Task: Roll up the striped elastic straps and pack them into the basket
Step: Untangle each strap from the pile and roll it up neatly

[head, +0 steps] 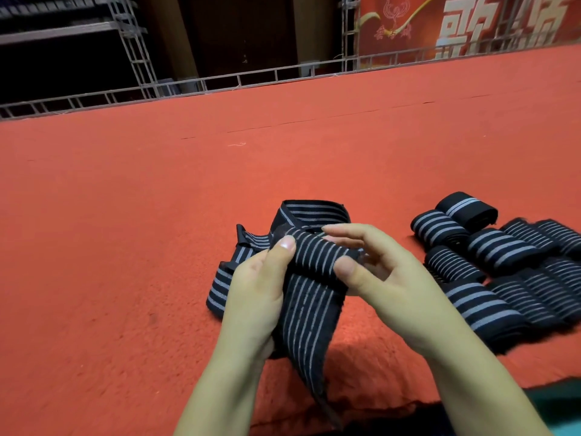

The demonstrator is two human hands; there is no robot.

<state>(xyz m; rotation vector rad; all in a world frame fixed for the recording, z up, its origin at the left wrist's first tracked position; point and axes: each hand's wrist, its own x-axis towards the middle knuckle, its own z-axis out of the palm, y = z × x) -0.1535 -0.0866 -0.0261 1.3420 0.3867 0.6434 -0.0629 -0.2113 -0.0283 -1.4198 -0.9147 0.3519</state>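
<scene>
Both my hands hold one black elastic strap with thin white stripes over the red surface. My left hand grips its rolled end, thumb on top. My right hand pinches the same roll from the right, thumb under it and fingers stretched over it. The strap's loose tail hangs down toward me past the surface's near edge. Behind my hands lies a heap of loose striped straps. To the right sit several rolled straps in rows. No basket is in view.
The red felt-covered table stretches far to the left and back. A metal truss frame runs along its far edge, with a red banner behind at the upper right. A teal patch shows at the lower right.
</scene>
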